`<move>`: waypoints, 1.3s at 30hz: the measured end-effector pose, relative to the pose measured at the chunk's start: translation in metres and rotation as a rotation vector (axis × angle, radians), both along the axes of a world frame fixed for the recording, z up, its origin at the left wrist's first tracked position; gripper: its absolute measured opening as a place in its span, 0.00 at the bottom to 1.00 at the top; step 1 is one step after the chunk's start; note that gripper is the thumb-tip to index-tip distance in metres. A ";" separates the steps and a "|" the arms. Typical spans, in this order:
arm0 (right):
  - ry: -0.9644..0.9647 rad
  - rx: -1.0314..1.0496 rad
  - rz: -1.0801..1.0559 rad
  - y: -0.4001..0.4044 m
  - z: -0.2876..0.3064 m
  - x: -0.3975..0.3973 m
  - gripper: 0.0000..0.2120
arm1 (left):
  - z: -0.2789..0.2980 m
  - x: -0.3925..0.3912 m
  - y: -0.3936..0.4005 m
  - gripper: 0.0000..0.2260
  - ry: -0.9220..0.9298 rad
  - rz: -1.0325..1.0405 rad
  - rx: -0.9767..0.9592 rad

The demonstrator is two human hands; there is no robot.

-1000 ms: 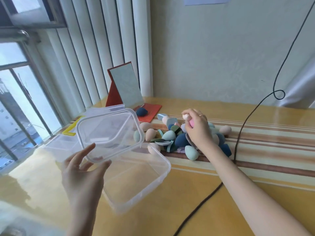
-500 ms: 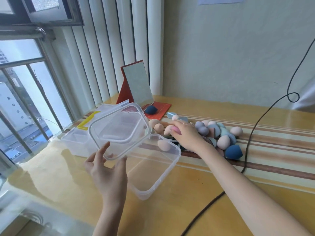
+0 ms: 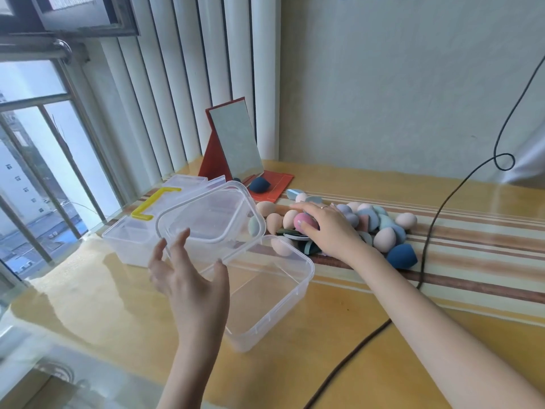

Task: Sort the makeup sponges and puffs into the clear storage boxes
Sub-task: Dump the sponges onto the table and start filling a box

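Fingers of your right hand (image 3: 324, 228) curl round a pink sponge (image 3: 305, 222) at the pile's (image 3: 371, 228) near edge. Your left hand (image 3: 188, 276) pinches the lid (image 3: 211, 215) tilted above the empty clear box (image 3: 265, 293). Keep the lid raised, carry the sponge straight over the rim and drop it low.

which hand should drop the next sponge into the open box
The right hand. It rests on the sponge pile with a pink sponge under its fingers, right beside the open clear box. The left hand is occupied holding the lid up.
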State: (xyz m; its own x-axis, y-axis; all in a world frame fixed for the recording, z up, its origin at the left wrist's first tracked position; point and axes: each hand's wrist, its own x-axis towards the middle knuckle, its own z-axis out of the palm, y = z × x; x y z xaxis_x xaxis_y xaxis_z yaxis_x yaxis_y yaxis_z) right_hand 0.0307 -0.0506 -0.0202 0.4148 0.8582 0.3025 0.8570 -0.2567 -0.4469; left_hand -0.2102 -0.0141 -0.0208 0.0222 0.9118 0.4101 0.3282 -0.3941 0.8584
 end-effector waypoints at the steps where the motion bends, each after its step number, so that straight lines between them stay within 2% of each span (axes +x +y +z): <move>1: 0.004 -0.011 -0.016 0.001 0.002 -0.001 0.18 | 0.000 0.001 -0.001 0.27 0.009 0.009 0.028; 5: -0.123 -0.202 -0.069 0.000 0.011 0.000 0.16 | -0.002 0.005 0.005 0.24 0.144 0.032 0.155; 8: -0.101 -0.205 -0.075 0.003 0.021 -0.002 0.17 | -0.005 0.010 0.017 0.22 0.489 0.008 0.163; 12: -0.071 -0.285 -0.015 0.032 0.018 0.002 0.21 | -0.007 0.015 0.022 0.30 0.885 -0.064 0.078; 15: -0.055 -0.433 -0.030 0.050 0.014 0.001 0.22 | -0.010 0.016 0.024 0.36 1.037 -0.067 0.072; 19: -0.009 -0.555 -0.027 0.063 0.014 -0.006 0.19 | -0.013 0.018 0.025 0.39 1.089 -0.032 0.084; 23: 0.005 -0.423 -0.076 0.066 0.018 -0.011 0.19 | -0.013 0.018 0.026 0.38 1.099 -0.027 0.083; 27: 0.342 -0.177 -0.233 0.064 0.015 -0.004 0.18 | -0.009 0.018 0.023 0.37 1.138 -0.034 0.086; 30: 0.447 -0.054 -0.302 0.062 0.015 0.004 0.12 | 0.000 0.019 0.019 0.34 1.208 -0.036 0.091; 33: 0.602 0.086 -0.256 0.060 0.018 0.011 0.08 | 0.020 0.027 0.019 0.24 1.230 -0.054 0.147; 35: 0.603 0.048 -0.195 0.058 0.019 0.013 0.12 | 0.033 0.038 0.022 0.20 1.207 -0.099 0.195; 39: 0.384 -0.161 -0.022 0.066 0.021 0.006 0.24 | 0.046 0.068 0.033 0.18 1.128 -0.233 0.317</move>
